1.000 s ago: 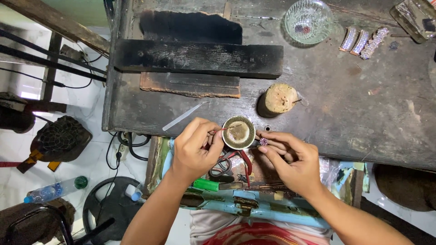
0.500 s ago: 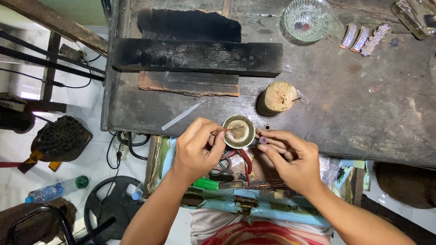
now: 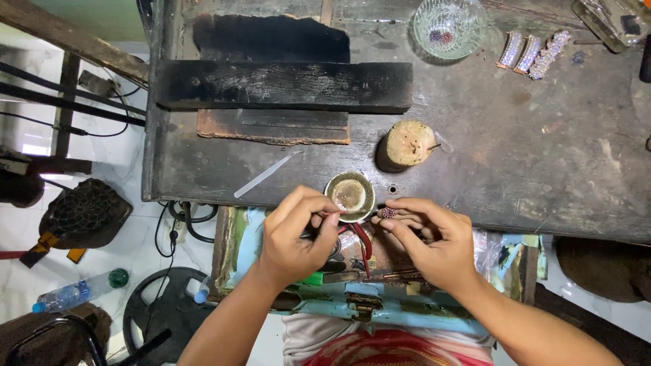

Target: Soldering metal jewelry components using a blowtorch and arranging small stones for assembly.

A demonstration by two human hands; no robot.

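Left grip (image 3: 298,234) pinches a thin tool beside the small round metal cup (image 3: 350,195) of pale residue; right grip (image 3: 427,237) pinches a small red-studded ring (image 3: 388,213).

Dark, worn workbench (image 3: 542,169). Far left: black wooden bar (image 3: 285,85). Far right: glass bowl (image 3: 449,27), three jewelled clips (image 3: 532,53). Near edge: small round cup (image 3: 350,195), wooden stump (image 3: 407,144), white strip (image 3: 266,175).

A charred black plank (image 3: 285,86) lies across the far left of the worn bench (image 3: 556,169). A glass bowl (image 3: 448,27) sits at the far edge, three sparkling clips (image 3: 530,53) just right of it. A rounded wooden stump (image 3: 407,144) stands mid-bench. A plastic bottle (image 3: 80,291) lies on the floor.
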